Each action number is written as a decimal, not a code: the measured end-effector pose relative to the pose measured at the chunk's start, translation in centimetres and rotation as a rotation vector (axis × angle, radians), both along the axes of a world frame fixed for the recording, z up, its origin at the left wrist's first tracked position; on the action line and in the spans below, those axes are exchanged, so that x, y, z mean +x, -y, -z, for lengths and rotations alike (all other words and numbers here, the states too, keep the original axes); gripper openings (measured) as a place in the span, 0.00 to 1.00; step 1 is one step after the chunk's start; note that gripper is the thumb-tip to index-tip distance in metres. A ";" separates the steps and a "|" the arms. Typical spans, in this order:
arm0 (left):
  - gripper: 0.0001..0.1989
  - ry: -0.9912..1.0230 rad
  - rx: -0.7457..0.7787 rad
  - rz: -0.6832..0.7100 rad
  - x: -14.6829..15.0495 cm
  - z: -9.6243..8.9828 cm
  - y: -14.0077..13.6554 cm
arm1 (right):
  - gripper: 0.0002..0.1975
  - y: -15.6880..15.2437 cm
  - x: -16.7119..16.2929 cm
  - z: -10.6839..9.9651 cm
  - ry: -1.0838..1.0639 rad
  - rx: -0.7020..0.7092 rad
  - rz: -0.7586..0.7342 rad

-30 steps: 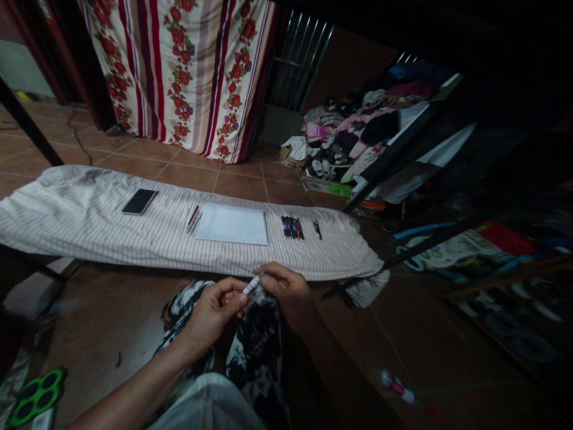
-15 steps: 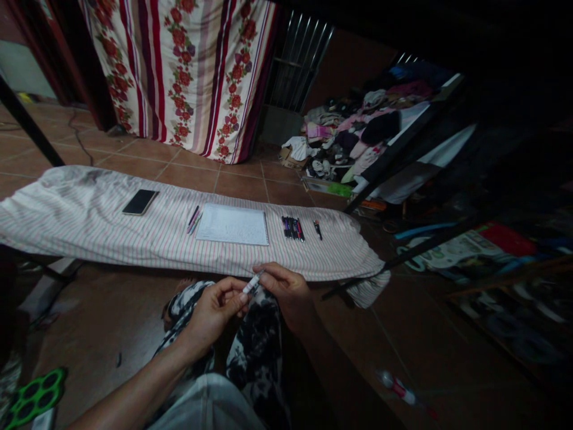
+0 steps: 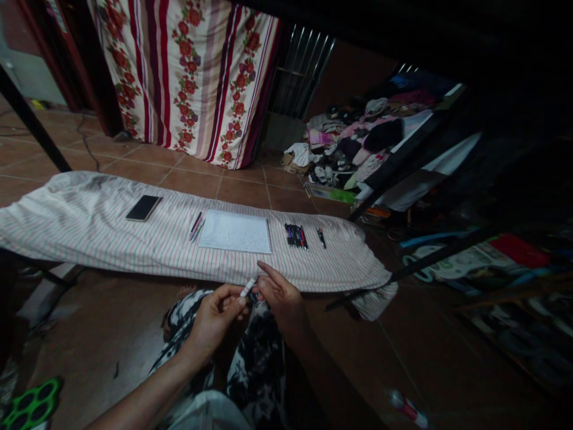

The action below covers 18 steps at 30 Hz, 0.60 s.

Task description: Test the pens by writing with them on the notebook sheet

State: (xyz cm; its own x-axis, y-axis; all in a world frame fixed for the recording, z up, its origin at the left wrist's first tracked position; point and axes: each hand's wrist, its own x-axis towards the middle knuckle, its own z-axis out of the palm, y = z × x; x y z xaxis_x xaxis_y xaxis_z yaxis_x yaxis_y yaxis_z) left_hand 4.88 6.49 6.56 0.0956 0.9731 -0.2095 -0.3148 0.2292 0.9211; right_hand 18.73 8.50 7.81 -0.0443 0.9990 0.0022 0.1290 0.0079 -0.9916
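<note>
Above my knees, a small white tube (image 3: 247, 287) slants up to the right; its exact kind is too small to make out. My left hand (image 3: 215, 319) is closed, pinching the tube's lower end between thumb and fingers. At the upper end is my right hand (image 3: 283, 298), its index finger stretched out and its thumb and other fingers curled against the tube. Just beyond the hands, an open spiral notebook (image 3: 235, 232) lies on the striped cloth (image 3: 156, 251). Several pens (image 3: 296, 236) lie in a row to its right, and a few coloured pens (image 3: 196, 227) to its left.
A dark phone (image 3: 144, 208) lies on the cloth's left part. One short dark item (image 3: 321, 237) is right of the pen row. On the floor are a bottle (image 3: 407, 409) at lower right and a green item with round holes (image 3: 33, 403) at lower left. Clothes (image 3: 353, 140) are heaped behind.
My right index finger has lifted off the tube and straightened forward. My left hand keeps its pinch. The whole view has shifted slightly, with the cloth and its items lower in the picture.
</note>
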 end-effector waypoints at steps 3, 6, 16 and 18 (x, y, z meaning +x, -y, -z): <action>0.13 0.144 -0.125 -0.090 -0.3 0.5 -0.9 | 0.18 -0.3 -0.2 0.8 0.193 0.148 0.013; 0.11 0.357 -0.252 -0.140 -0.8 0.9 -2.1 | 0.14 -0.7 -0.4 1.8 0.509 0.425 -0.032; 0.04 0.669 -0.412 -0.144 -0.4 1.8 -4.7 | 0.24 -2.9 -0.7 3.9 0.838 0.946 -0.328; 0.05 0.703 -0.432 -0.139 0.0 2.0 -5.1 | 0.26 -3.4 -0.8 4.3 0.799 0.982 -0.316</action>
State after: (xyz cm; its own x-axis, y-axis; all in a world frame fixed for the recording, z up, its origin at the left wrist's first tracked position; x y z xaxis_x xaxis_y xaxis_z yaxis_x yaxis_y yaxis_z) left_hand 4.83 11.63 4.54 0.2282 0.8333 -0.5035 -0.8348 0.4336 0.3393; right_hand 17.90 11.85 3.53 -0.6037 0.5420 0.5846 0.5363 0.8187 -0.2053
